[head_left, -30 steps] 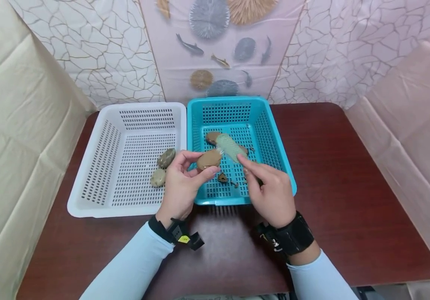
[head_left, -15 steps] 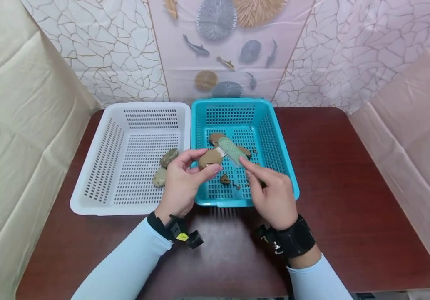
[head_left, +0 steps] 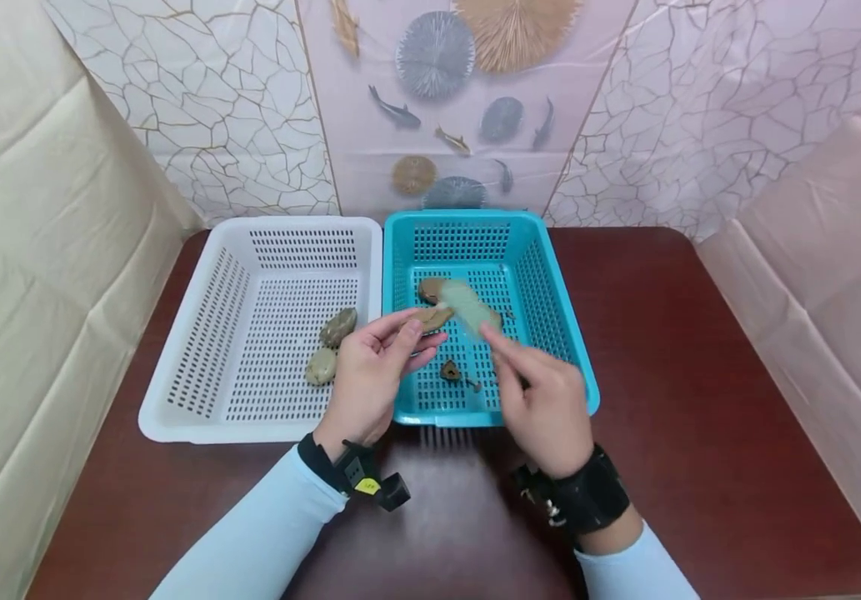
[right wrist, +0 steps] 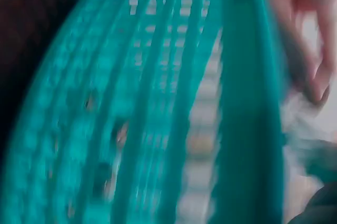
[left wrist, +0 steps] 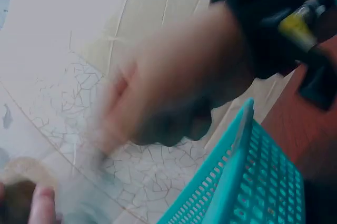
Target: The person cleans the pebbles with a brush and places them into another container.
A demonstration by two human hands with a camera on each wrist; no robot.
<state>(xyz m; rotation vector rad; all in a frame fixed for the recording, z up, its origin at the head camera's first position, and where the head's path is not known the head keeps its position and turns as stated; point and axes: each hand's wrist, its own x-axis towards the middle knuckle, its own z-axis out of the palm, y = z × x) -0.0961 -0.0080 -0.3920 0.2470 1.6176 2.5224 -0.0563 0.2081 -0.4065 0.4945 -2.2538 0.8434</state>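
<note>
My left hand [head_left: 373, 371] holds a brown, mud-coated stone [head_left: 433, 319] over the turquoise basket [head_left: 576, 350], thumb on top and fingers beneath it. It is tilted, showing a narrow side in the head view. My right hand [head_left: 548, 392] grips a green scrub brush [head_left: 463, 302], index finger stretched along its back. The brush head is blurred and overlaps the stone's far right end. In the left wrist view the right hand [left wrist: 163, 82] is smeared by motion, and the stone [left wrist: 18, 199] shows in the lower left corner between fingertips.
Brown stones [head_left: 430, 289] and a small dark brown lump [head_left: 450, 371] lie in the turquoise basket, with crumbs nearby. A white basket [head_left: 167, 400] stands against its left side, holding two greyish-green stones [head_left: 338, 327]. Both are on a dark red table [head_left: 700, 400].
My left hand has turned the stone from its broad face to a narrower side. The right hand stays close by, its brush shifting slightly and blurring again.
</note>
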